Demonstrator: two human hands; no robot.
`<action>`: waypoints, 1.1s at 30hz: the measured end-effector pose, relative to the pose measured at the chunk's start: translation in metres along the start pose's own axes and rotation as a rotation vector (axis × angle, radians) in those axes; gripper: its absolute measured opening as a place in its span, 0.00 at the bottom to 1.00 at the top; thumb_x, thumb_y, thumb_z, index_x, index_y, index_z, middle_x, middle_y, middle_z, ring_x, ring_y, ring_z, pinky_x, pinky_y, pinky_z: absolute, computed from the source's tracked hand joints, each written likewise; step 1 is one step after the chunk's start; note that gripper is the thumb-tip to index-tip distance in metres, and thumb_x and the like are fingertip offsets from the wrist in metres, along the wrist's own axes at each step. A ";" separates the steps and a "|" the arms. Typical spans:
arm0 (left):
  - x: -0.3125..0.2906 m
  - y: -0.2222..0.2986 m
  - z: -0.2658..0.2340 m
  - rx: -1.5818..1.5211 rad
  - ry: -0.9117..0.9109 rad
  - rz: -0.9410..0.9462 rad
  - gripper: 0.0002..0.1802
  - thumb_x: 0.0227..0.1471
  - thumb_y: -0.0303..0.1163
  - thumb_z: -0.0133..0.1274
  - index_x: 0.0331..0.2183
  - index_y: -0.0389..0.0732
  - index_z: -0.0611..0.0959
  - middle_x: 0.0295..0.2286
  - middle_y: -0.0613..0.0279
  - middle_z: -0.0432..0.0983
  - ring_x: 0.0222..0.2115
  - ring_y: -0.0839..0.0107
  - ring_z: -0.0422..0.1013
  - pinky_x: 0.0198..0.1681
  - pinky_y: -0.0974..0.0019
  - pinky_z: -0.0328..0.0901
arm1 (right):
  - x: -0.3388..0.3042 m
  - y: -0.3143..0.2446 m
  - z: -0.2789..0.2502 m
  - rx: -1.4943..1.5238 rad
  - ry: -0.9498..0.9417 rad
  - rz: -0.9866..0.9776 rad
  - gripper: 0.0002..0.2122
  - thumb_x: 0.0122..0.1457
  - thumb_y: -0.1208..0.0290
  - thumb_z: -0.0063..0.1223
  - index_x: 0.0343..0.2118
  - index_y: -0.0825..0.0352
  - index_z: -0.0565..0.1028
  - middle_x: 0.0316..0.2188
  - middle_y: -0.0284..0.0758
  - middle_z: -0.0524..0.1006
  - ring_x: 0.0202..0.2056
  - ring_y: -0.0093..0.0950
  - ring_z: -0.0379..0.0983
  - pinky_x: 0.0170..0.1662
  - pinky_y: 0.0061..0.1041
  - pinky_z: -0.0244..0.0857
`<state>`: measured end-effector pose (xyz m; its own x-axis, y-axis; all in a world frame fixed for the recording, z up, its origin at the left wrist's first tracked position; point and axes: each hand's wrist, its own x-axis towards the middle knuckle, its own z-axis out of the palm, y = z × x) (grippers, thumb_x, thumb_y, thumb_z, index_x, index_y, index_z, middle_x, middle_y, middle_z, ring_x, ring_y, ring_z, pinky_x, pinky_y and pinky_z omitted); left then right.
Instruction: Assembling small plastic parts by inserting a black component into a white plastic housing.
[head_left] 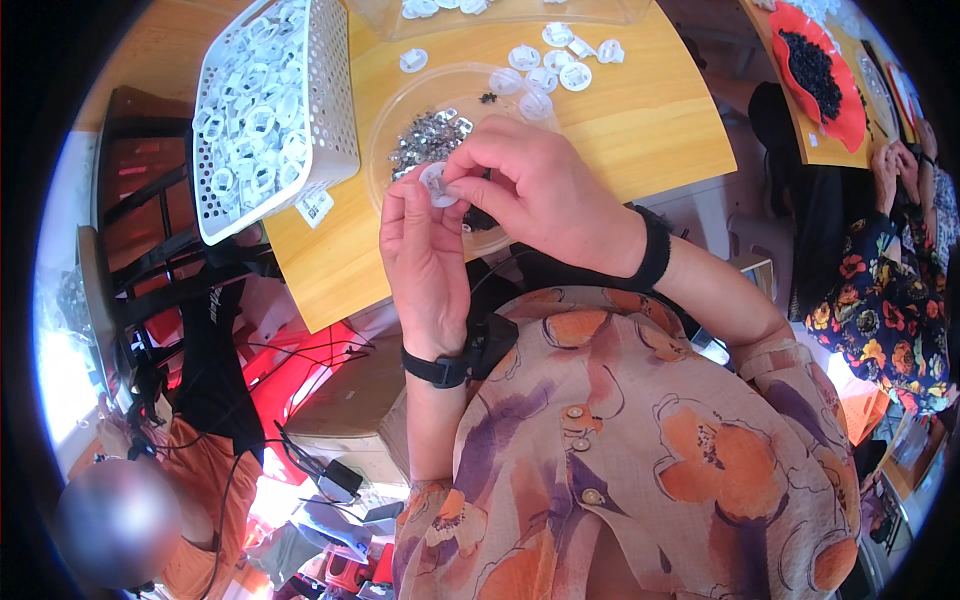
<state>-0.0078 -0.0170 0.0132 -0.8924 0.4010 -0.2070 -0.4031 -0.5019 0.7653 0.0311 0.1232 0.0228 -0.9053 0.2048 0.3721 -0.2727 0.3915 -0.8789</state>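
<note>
A small round white plastic part is pinched between the fingers of my left hand. From the right, my right hand comes over it, thumb and forefinger closed at the part's face; anything small between those fingertips is hidden. Both hands are above a clear round plastic tray. Inside the tray lies a heap of small shiny metal pieces, with black bits beside it. Several similar white round parts rest at the tray's far right and beyond it.
A white perforated basket full of white parts stands on the left of the wooden table. Behind is a clear bin. At right, a red dish holds black pieces near another person's hands. Someone in orange is lower left.
</note>
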 end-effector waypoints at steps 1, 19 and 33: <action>0.000 0.000 -0.001 0.001 0.000 -0.001 0.13 0.60 0.36 0.46 0.42 0.37 0.74 0.39 0.62 0.73 0.38 0.75 0.70 0.42 0.71 0.66 | 0.000 0.001 0.001 -0.087 0.020 -0.091 0.03 0.53 0.77 0.54 0.31 0.68 0.73 0.26 0.35 0.71 0.26 0.29 0.69 0.28 0.24 0.62; 0.001 -0.005 0.002 0.038 0.041 -0.032 0.10 0.59 0.33 0.49 0.39 0.38 0.76 0.37 0.63 0.74 0.37 0.76 0.70 0.43 0.71 0.65 | -0.004 -0.011 -0.005 -0.623 -0.126 -0.416 0.08 0.49 0.74 0.47 0.33 0.67 0.72 0.26 0.31 0.67 0.30 0.28 0.66 0.39 0.30 0.57; 0.001 0.001 0.002 0.000 0.026 -0.060 0.15 0.60 0.37 0.47 0.43 0.36 0.75 0.39 0.62 0.74 0.38 0.76 0.70 0.45 0.70 0.66 | 0.004 -0.002 -0.004 0.054 -0.049 0.095 0.10 0.55 0.76 0.54 0.40 0.68 0.73 0.26 0.31 0.74 0.25 0.20 0.70 0.28 0.20 0.64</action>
<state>-0.0089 -0.0156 0.0153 -0.8716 0.4102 -0.2684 -0.4559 -0.4773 0.7512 0.0291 0.1265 0.0277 -0.9423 0.1945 0.2725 -0.2007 0.3231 -0.9248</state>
